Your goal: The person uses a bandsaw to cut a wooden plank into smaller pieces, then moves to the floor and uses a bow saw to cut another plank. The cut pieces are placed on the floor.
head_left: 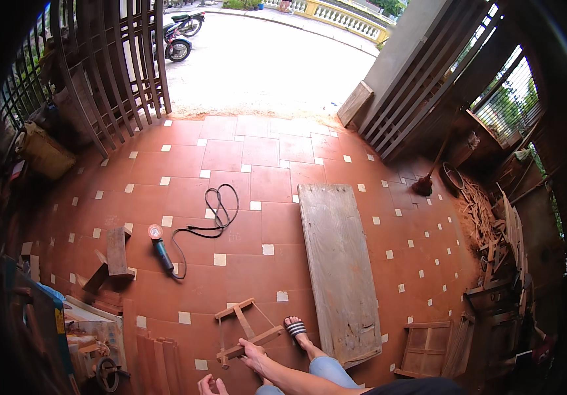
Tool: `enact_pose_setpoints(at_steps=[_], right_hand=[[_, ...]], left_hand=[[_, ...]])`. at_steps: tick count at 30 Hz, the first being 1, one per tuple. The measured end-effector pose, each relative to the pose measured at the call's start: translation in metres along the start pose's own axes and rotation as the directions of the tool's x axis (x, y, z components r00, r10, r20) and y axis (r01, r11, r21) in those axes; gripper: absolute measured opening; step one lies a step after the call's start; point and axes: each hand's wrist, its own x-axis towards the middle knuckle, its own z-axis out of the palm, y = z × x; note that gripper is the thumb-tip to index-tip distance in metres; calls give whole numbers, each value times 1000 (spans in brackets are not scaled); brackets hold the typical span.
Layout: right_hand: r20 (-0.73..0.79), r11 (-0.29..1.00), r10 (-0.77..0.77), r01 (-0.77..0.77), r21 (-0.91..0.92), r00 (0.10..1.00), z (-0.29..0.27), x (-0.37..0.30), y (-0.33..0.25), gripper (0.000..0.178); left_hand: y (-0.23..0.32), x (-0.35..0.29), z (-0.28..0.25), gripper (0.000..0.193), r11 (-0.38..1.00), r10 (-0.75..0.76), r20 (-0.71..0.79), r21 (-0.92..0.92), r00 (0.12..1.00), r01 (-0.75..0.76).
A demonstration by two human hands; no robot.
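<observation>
My right hand (253,356) is closed around the near wooden arm of a frame saw (244,322). This saw is H-shaped, with two wooden arms, a middle bar and thin lines along its sides. It is held low over the tiled floor, in front of my legs. At the bottom edge my left hand (211,386) is partly cut off; its fingers are loosely bent and apart, with nothing seen in them. A long, weathered wooden bench (339,263) stands just right of the saw, and my foot in a striped sandal (294,327) rests between them.
An angle grinder (161,250) with a black cord (214,230) lies ahead on the left, near wood blocks (118,251). Planks (158,362) are stacked at lower left. A wooden panel (426,349) and scrap wood (487,217) line the right. A broom (423,185) leans farther back.
</observation>
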Motion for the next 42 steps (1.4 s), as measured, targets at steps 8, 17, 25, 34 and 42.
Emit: enact_pose_setpoints(at_steps=[8,17,25,34,42], right_hand=[[113,995,79,-71,-74,990,-15,-43,-126,10],[307,869,-353,431,-243,884,-140,-144,-345,16],[189,593,-689,694,-407,700,-175,-222,-470,28],[-344,698,-716,611,-374,608,-188,-180,-585,30],[-93,719,-547,411,-560,832,-131,-106,-546,33]], left_hand=[[-59,-198,-49,34,866,-352,101,413,931,282],[43,-130,55,37,796,-603,434,383,669,469],[75,-61,56,40,764,-645,514,412,565,497],[109,96,135,45,686,-695,583,363,420,631],[62,160,21,42,614,-781,-141,7,608,789]])
